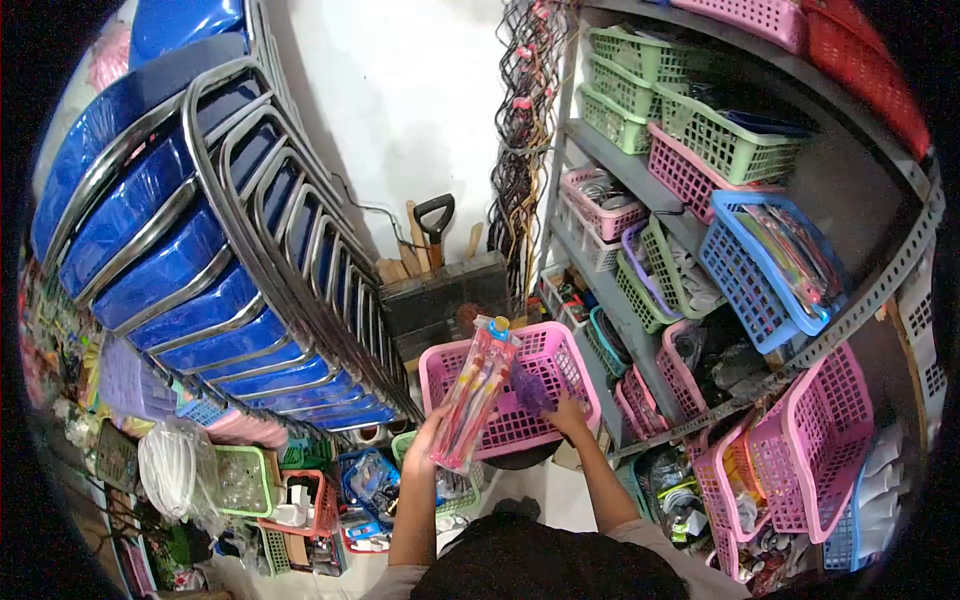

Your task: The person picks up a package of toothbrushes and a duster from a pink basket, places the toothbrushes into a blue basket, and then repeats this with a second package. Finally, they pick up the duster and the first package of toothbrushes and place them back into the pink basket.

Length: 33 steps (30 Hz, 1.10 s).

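My left hand (432, 436) is closed around the lower left side of a long clear plastic pack (470, 400) with pink contents and a yellow-and-blue top. The pack is tilted above the left part of a pink plastic basket (440, 372). My right hand (568, 416) reaches over the basket's right front side, its fingers closed at a crumpled purple item (530, 388) inside. What kind of thing the purple item is, I cannot make out.
Stacked blue chairs (170, 240) with metal frames rise on the left. A metal shelf (620, 180) on the right bears green baskets (740, 140) and a tilted blue basket (760, 270). More pink baskets (810, 450) stand lower right. Filled baskets (300, 505) crowd the lower left floor.
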{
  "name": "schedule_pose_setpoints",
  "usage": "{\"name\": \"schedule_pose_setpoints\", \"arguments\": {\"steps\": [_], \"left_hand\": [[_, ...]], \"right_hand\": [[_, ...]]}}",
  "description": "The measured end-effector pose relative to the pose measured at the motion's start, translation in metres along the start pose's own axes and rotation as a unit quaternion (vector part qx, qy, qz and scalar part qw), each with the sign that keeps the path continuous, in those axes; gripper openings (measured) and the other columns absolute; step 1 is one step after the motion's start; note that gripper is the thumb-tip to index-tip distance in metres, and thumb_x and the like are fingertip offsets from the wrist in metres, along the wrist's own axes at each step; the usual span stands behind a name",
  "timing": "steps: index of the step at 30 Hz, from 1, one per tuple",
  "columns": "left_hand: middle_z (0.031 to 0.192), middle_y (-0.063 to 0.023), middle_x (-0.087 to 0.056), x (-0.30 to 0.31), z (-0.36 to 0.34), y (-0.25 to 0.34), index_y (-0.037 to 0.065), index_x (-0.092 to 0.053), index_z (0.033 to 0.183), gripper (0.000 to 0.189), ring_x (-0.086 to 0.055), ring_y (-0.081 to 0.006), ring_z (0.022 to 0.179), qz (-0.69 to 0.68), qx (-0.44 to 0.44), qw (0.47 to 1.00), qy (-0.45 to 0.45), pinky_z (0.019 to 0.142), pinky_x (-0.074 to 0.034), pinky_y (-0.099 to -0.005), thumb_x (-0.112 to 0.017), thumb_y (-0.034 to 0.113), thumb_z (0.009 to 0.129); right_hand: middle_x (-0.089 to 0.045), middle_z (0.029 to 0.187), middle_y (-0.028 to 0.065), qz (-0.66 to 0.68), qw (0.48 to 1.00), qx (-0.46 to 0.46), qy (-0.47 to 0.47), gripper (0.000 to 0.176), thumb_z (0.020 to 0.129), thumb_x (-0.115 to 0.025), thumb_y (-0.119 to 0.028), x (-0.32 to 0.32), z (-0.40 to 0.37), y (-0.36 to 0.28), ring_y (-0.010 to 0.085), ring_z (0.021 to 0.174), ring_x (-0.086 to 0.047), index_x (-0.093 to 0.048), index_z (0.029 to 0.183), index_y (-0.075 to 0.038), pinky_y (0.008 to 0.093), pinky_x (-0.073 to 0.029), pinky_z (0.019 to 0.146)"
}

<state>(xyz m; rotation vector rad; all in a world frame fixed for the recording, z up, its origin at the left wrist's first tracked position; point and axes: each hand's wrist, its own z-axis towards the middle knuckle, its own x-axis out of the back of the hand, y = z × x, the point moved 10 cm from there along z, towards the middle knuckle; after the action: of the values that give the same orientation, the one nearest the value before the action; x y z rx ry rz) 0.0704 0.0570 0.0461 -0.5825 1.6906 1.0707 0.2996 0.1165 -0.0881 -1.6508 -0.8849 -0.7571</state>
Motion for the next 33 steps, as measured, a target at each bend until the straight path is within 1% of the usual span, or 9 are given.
{"name": "schedule_pose_setpoints", "arguments": {"steps": [3,7,9,11,15,21,25,28,33], "left_hand": [[0.133,-0.024,-0.036,-0.007,0.02,-0.012,0.001,-0.024,0.136,0.052,-0.043,-0.0445,0.115,0.037,0.024,0.999,0.01,0.094,-0.042,-0.0443,-0.041,0.02,0.091],[0.139,-0.0142,-0.032,-0.058,0.051,-0.031,0.007,-0.014,0.142,0.062,-0.044,-0.0278,0.118,0.165,0.002,0.984,-0.072,0.095,-0.04,-0.037,-0.043,0.017,0.088],[0.141,-0.0123,-0.027,-0.074,0.07,-0.049,0.005,-0.014,0.141,0.062,-0.035,-0.0228,0.126,0.201,0.002,0.974,-0.107,0.104,-0.028,-0.0347,-0.043,0.018,0.088],[0.143,-0.0112,-0.025,-0.088,0.082,-0.06,0.005,-0.017,0.141,0.062,-0.028,-0.0214,0.13,0.32,-0.019,0.943,-0.089,0.107,-0.02,-0.0313,-0.044,0.02,0.088],[0.145,-0.0089,-0.02,-0.138,0.098,-0.089,0.003,-0.018,0.141,0.055,-0.019,-0.0201,0.133,0.46,-0.082,0.878,-0.1,0.108,-0.013,-0.031,-0.033,0.032,0.096],[0.138,-0.0102,-0.034,-0.186,0.113,-0.137,0.002,-0.03,0.137,0.048,-0.031,-0.0202,0.127,0.439,-0.099,0.876,-0.175,0.105,-0.02,-0.0302,-0.03,0.03,0.098],[0.133,-0.0089,-0.039,-0.224,0.108,-0.16,0.006,-0.038,0.134,0.041,-0.038,-0.0178,0.12,0.509,-0.118,0.819,-0.239,0.1,-0.028,-0.0297,-0.041,0.022,0.095],[0.129,-0.0083,-0.045,-0.247,0.111,-0.178,0.01,-0.038,0.134,0.047,-0.053,-0.0179,0.103,0.5,-0.069,0.826,-0.251,0.08,-0.046,-0.0298,-0.046,0.031,0.093],[0.112,-0.0085,-0.056,-0.293,0.142,-0.196,0.005,-0.041,0.128,0.044,-0.054,-0.0156,0.094,0.504,-0.136,0.792,-0.317,0.078,-0.044,-0.029,-0.049,0.027,0.091]], "right_hand": [[-0.053,0.116,0.0233,0.188,0.977,0.066,0.076,0.061,0.076,-0.065,-0.034,0.057,-0.02,-0.036,0.0348,0.109,-0.051,-0.045,0.121,0.002,0.0395,-0.038,0.094],[-0.046,0.125,0.0164,0.401,0.905,0.126,0.063,0.055,0.085,-0.058,-0.027,0.119,-0.055,-0.085,0.0237,0.105,-0.051,-0.036,0.128,0.0,0.0323,-0.042,0.087],[-0.045,0.126,0.0153,0.442,0.885,0.146,0.01,0.061,0.086,-0.057,-0.03,0.139,-0.079,-0.103,0.0213,0.104,-0.051,-0.03,0.132,-0.001,0.0311,-0.043,0.085],[-0.037,0.132,0.022,0.38,0.893,0.221,0.095,0.067,0.085,-0.058,-0.035,0.151,-0.091,-0.097,0.0274,0.116,-0.043,-0.027,0.134,-0.002,0.0345,-0.039,0.092],[-0.034,0.135,0.0226,0.286,0.937,0.162,0.118,0.071,0.085,-0.055,-0.04,0.177,-0.126,-0.085,0.0302,0.124,-0.035,-0.024,0.137,-0.002,0.0369,-0.027,0.102],[-0.024,0.143,0.0148,0.537,0.817,0.152,0.148,0.068,0.088,-0.054,-0.027,0.223,-0.172,-0.057,0.0217,0.13,-0.024,-0.017,0.14,-0.003,0.0322,-0.022,0.105],[-0.028,0.141,0.0115,0.562,0.791,0.102,0.219,0.065,0.087,-0.056,-0.02,0.237,-0.194,-0.006,0.02,0.128,-0.029,-0.022,0.139,-0.003,0.0302,-0.022,0.105],[-0.034,0.138,0.0103,0.6,0.751,0.08,0.265,0.061,0.085,-0.057,-0.016,0.264,-0.23,0.005,0.0183,0.125,-0.034,-0.028,0.138,-0.004,0.0298,-0.025,0.103],[-0.036,0.137,0.0094,0.596,0.726,0.096,0.329,0.062,0.084,-0.058,-0.012,0.295,-0.282,0.012,0.0168,0.122,-0.037,-0.029,0.137,-0.003,0.0272,-0.029,0.1]]}}
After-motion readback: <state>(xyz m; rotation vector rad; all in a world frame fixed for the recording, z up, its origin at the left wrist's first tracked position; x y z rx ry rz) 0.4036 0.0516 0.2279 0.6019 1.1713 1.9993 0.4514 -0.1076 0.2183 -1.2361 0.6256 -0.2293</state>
